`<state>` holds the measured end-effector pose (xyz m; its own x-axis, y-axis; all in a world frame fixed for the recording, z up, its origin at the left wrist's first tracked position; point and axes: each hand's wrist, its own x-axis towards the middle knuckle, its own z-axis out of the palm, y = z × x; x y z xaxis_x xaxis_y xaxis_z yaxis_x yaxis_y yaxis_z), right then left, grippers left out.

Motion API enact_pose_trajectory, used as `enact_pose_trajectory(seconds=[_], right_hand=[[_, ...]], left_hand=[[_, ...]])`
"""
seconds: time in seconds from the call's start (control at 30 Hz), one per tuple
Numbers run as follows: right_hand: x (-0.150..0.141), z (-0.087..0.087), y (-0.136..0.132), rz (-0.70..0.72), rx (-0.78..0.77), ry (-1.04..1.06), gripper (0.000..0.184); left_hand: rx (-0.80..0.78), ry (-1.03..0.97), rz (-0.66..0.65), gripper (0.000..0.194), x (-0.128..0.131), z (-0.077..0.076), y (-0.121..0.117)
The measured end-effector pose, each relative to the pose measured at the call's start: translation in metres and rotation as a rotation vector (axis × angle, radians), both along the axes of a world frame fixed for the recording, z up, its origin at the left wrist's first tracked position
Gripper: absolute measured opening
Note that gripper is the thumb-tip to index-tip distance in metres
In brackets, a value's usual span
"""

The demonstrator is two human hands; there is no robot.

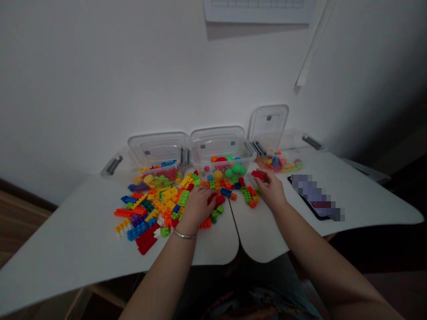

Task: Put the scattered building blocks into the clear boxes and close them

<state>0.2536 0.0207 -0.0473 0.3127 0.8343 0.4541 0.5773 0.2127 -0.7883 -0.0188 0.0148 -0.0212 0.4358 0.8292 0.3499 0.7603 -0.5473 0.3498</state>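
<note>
White worktop (66,226), two rounded halves meeting near the person. Far left, a stack of red bricks (147,239) lies at the front of the loose plastic bricks (160,205), a mixed-colour heap spread across the middle of the left half up to the join. Clear box of bricks (156,177) at the back edge, lid (158,149) standing open. Left hand (197,206), bracelet (184,234) on the wrist, lies palm down on the right side of the heap, fingers curled, a red block (216,200) just beside them; cannot tell if it is grasping anything. Next along the back edge, a clear box of balls (222,166), lid open. Right hand (271,190) is over the right half, thumb and fingers pinching a red brick (258,175) above a small group of green and orange bricks (248,196). Behind it, a third clear box of small mixed toys (276,162), lid up. Far right, a phone (315,198) lies on the worktop, its screen blurred.
</note>
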Motion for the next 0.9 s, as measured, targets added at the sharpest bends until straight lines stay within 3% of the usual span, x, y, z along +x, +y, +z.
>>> enact_pose_trajectory(seconds=[0.2,0.37,0.47,0.57,0.9], right_hand=[[0.006,0.013,-0.003,-0.102,0.244,-0.011,0.032],[0.024,0.048,0.018,-0.187,0.466,0.054,0.037],[0.039,0.069,0.034,-0.249,0.408,-0.011,0.037],[0.051,0.079,0.047,-0.296,0.326,-0.058,0.034],[0.061,0.068,0.065,-0.429,0.03,-0.18,0.033]], left_hand=[[-0.003,0.005,0.004,0.024,0.001,0.0,0.0],[-0.008,-0.008,0.001,0.025,0.001,0.001,0.0],[-0.01,-0.002,0.003,0.025,0.001,0.001,0.0],[-0.013,0.0,0.002,0.025,0.001,0.001,0.0],[-0.008,-0.012,-0.009,0.026,0.0,0.0,0.001]])
